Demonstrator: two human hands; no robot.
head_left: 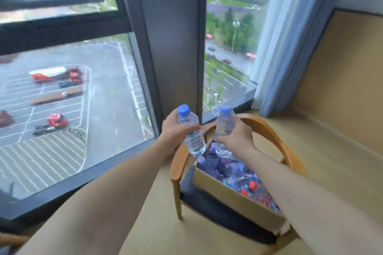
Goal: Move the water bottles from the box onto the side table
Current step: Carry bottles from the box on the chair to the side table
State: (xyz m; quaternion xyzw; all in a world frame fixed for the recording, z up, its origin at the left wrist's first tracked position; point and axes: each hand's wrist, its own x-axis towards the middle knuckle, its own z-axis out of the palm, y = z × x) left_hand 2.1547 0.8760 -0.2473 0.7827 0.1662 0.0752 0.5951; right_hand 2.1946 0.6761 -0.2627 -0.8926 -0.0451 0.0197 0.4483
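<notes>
Holding one clear plastic water bottle with a blue cap (191, 132), the left hand (176, 132) has its fingers curled round the bottle's middle, and the bottle leans a little to the left at the top. The right hand (235, 135) grips a second clear bottle with a blue cap (223, 128) the same way — this one stands nearly straight up. Both hands are up in the air above the far end of an open brown cardboard box (232, 196). Inside the box lie more bottles (238, 176), some with red caps, all jumbled together. The box sits on the dark seat of a wooden chair with a curved back (267, 128). Behind the chair is a big window with a dark frame (172, 37), and a pale blue curtain (290, 33) hangs at the right — beside a tan wall.
</notes>
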